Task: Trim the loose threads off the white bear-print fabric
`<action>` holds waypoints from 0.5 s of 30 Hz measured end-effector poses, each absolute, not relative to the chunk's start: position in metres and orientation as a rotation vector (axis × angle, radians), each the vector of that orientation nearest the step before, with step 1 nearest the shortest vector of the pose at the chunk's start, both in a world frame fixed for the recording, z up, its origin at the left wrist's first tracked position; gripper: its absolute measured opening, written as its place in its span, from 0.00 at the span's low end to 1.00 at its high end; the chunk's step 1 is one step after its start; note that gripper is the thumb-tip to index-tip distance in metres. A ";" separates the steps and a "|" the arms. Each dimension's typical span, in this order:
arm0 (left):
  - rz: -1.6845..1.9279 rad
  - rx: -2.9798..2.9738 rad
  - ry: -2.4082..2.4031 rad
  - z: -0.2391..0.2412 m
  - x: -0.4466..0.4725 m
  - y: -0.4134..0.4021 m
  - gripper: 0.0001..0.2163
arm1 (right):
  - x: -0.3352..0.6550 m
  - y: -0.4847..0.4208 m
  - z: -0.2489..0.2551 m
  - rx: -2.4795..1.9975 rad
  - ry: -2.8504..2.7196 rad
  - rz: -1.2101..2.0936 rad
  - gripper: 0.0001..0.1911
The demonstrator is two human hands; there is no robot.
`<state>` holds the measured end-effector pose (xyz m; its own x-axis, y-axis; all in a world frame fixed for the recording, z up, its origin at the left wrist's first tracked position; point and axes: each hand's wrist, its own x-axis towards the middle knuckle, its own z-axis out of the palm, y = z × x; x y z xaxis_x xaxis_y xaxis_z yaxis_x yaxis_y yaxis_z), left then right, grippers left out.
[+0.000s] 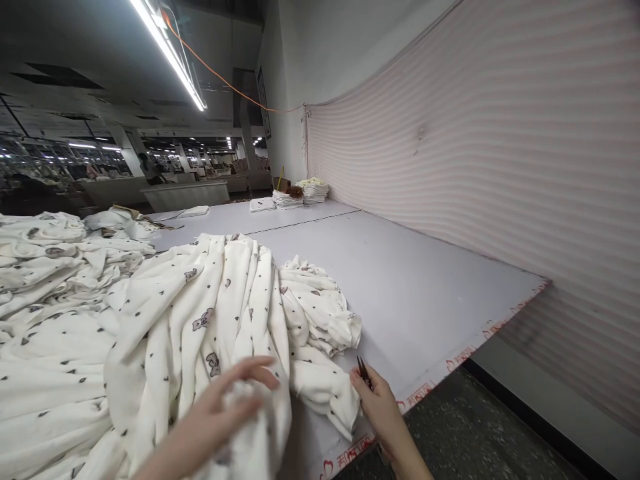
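Note:
My left hand [225, 400], blurred by motion, lies over a white garment [200, 320] printed with small grey animal figures and dark specks. Its thumb and fingers are apart, with a fold of the soft cloth showing between them. At the table's front edge, my right hand [377, 400] is closed around dark thread snips [364, 373], their pointed blades facing up and away. A sleeve-like part of the cloth [325, 393] reaches to the right hand's fingertips; whether they grip it I cannot tell.
More of the same white cloth [45, 280] is heaped at the left. On the pale table [410, 287], folded stacks [314, 190] stand at the far end by a striped hanging sheet [475, 153]. Red-printed tape [417, 395] runs along the front edge.

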<state>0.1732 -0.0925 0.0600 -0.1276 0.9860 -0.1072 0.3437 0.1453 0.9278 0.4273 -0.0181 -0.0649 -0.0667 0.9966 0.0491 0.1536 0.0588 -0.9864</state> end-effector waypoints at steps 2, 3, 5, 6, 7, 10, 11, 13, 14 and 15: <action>0.714 1.558 1.499 0.045 0.205 -0.089 0.21 | 0.415 -0.023 -0.055 -1.202 -1.368 1.196 0.18; 0.635 1.643 1.483 0.038 0.219 -0.087 0.24 | 0.410 -0.026 -0.050 -1.183 -1.358 1.220 0.19; 0.593 1.738 1.490 0.026 0.238 -0.082 0.27 | 0.404 -0.033 -0.042 -1.139 -1.326 1.279 0.22; 0.609 1.753 1.518 0.021 0.244 -0.080 0.26 | 0.403 -0.037 -0.039 -1.117 -1.301 1.314 0.23; 0.632 1.763 1.541 0.017 0.247 -0.078 0.23 | 0.404 -0.041 -0.036 -1.100 -1.272 1.349 0.23; 0.741 1.788 1.602 0.007 0.246 -0.077 0.14 | 0.408 -0.053 -0.036 -1.052 -1.242 1.408 0.19; 0.787 1.791 1.606 0.005 0.245 -0.078 0.12 | 0.409 -0.056 -0.038 -1.036 -1.244 1.405 0.18; 0.889 1.784 1.604 0.001 0.241 -0.080 0.07 | 0.408 -0.061 -0.042 -1.044 -1.268 1.328 0.17; 0.939 1.776 1.615 -0.001 0.239 -0.081 0.06 | 0.406 -0.063 -0.044 -1.068 -1.291 1.247 0.17; 0.980 1.775 1.631 -0.002 0.237 -0.082 0.05 | 0.404 -0.064 -0.045 -1.099 -1.325 1.156 0.14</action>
